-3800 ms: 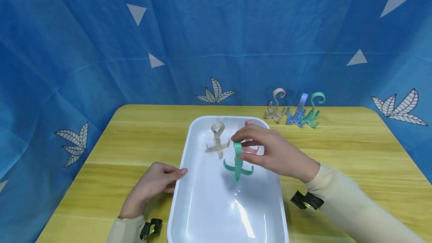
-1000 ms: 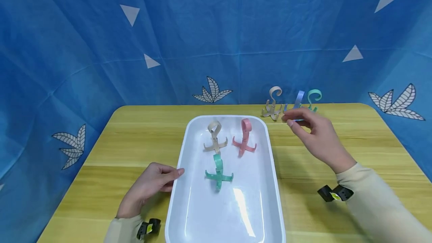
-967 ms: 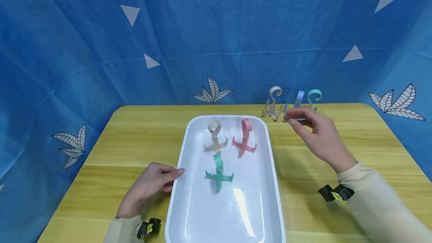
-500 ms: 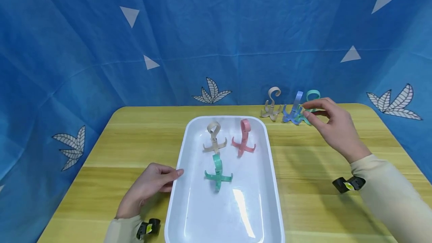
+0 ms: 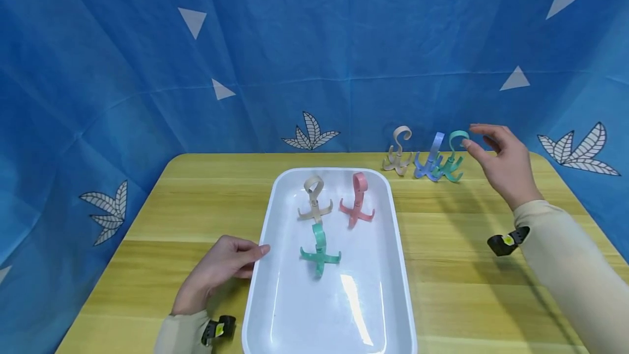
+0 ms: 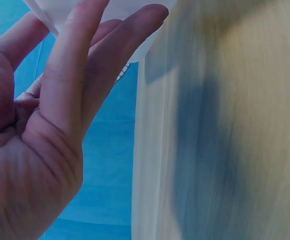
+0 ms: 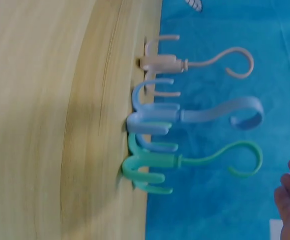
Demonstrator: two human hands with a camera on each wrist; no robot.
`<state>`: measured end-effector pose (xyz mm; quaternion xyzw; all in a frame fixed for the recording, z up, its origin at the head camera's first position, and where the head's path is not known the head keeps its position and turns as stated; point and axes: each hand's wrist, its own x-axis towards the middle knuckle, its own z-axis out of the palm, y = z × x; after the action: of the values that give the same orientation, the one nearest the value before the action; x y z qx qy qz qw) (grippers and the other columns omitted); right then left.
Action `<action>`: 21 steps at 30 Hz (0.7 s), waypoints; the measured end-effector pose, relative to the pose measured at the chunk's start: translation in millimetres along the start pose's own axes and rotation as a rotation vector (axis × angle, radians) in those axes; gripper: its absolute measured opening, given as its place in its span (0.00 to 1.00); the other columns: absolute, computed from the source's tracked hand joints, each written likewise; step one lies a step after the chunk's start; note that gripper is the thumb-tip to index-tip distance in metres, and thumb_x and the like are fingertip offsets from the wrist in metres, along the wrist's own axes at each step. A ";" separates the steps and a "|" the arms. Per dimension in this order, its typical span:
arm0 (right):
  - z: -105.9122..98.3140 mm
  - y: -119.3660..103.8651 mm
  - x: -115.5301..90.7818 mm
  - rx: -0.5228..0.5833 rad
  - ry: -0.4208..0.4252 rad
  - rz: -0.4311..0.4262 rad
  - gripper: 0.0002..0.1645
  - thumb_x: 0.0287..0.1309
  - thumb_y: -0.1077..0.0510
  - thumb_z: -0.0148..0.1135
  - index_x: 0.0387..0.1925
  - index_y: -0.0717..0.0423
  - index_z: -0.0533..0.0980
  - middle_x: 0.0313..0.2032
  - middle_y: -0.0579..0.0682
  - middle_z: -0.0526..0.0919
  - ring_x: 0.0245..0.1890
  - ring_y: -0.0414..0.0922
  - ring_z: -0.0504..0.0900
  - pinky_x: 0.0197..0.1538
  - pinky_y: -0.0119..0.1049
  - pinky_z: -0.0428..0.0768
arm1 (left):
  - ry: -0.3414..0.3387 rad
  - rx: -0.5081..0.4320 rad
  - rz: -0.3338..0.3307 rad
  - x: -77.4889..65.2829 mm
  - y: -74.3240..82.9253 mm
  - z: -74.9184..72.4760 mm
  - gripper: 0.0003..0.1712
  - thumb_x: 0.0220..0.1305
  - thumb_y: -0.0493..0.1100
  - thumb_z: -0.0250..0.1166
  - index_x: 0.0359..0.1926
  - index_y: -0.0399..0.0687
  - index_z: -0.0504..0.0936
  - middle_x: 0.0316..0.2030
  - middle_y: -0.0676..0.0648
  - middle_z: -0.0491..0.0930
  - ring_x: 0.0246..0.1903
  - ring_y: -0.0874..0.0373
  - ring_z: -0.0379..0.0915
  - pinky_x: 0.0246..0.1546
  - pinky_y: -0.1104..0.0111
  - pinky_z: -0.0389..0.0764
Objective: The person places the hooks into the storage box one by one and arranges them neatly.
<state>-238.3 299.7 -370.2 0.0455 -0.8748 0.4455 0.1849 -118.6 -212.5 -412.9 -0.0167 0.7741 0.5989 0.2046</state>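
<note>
1. Behind the yellow wood table (image 5: 211, 195) hangs a big blue cloth (image 5: 275, 42) with leaves and pale triangles.
2. On the table sits a white tray (image 5: 300, 310).
3. The left hand (image 5: 226, 264) pinches the tray's left edge, thumb on top, other fingers lower down.
4. The right hand (image 5: 506, 165) has its thumb and finger a little apart and holds nothing. It is near the curly top of the back green hook (image 5: 449, 167).
5. Close beside that stands a blue hook (image 5: 428, 167), then a tan hook (image 5: 398, 161).
6. Inside the tray are a cream hook (image 5: 314, 207), a pink hook (image 5: 357, 212) and a front green hook (image 5: 320, 257).
</note>
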 end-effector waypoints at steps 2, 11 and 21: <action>-0.1 4.4 3.5 0.008 -0.011 0.022 0.30 0.70 0.45 0.56 0.67 0.55 0.70 0.63 0.56 0.68 0.68 0.53 0.64 0.70 0.42 0.62 | 0.001 -0.003 -0.004 0.0 0.0 0.2 0.25 0.65 0.50 0.68 0.45 0.27 0.84 0.37 0.39 0.85 0.34 0.50 0.84 0.37 0.61 0.85; -1.8 15.1 21.8 -0.016 -0.147 0.091 0.42 0.68 0.38 0.55 0.75 0.53 0.58 0.73 0.56 0.56 0.71 0.58 0.54 0.69 0.55 0.59 | 0.011 0.011 -0.017 0.9 2.6 0.9 0.26 0.65 0.52 0.68 0.45 0.28 0.84 0.37 0.40 0.85 0.34 0.50 0.84 0.37 0.61 0.85; 3.3 26.5 36.0 -0.031 -0.194 0.137 0.38 0.70 0.43 0.55 0.72 0.60 0.61 0.69 0.63 0.59 0.67 0.63 0.62 0.62 0.59 0.68 | 0.000 0.005 -0.022 1.1 0.6 -0.3 0.26 0.66 0.51 0.67 0.45 0.27 0.84 0.39 0.40 0.85 0.37 0.49 0.84 0.38 0.60 0.85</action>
<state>-279.1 315.9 -379.0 0.0256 -0.8965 0.4369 0.0695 -119.9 -212.4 -412.7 -0.0249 0.7754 0.5947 0.2110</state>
